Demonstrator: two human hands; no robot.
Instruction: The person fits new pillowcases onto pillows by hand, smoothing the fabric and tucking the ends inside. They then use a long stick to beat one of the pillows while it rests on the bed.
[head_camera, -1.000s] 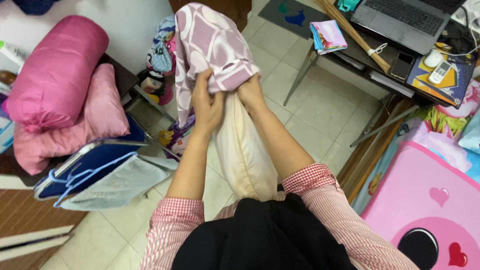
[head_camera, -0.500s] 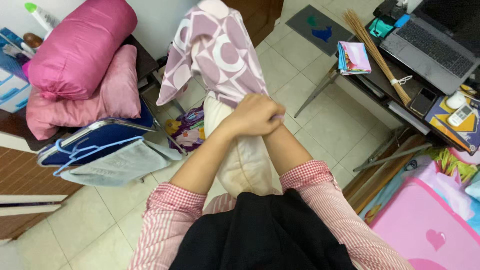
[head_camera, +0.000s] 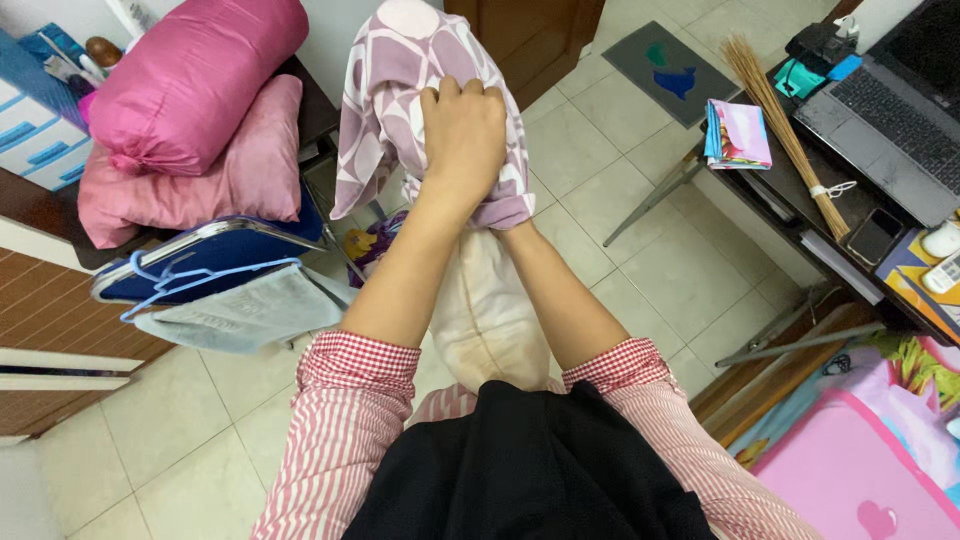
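At the far left, boxes (head_camera: 35, 135) sit beside two pink cushions (head_camera: 190, 130), one stacked on the other. Just below them a blue folded chair (head_camera: 215, 265) leans with a blue hanger (head_camera: 190, 285) and a pale cloth (head_camera: 245, 310) draped over it. In the middle, a cream pillow (head_camera: 485, 315) stands upright between the person's forearms, its lower end against the lap. A mauve patterned pillowcase (head_camera: 400, 90) covers the pillow's top, with its open edge bunched about halfway down. The left hand (head_camera: 462, 130) lies on the front of the pillowcase with fingers curled, gripping the fabric over the pillow's upper part. The right hand cannot be seen: the right forearm runs up under the pillowcase's lower edge, so whether it is spread or pinching cannot be told. Both sleeves are red and white check, rolled to the elbows. Behind the pillow, a colourful bag (head_camera: 375, 245) rests on the tiled floor (head_camera: 620, 250). Farther right, a grey mat (head_camera: 675, 75) lies near a wooden door. At the right, the desk (head_camera: 790, 215) carries a folded bright cloth (head_camera: 738, 135), a broom (head_camera: 785, 110), a phone (head_camera: 873, 238) and a laptop (head_camera: 890, 120). At the lower right corner is a pink bed (head_camera: 860, 470).
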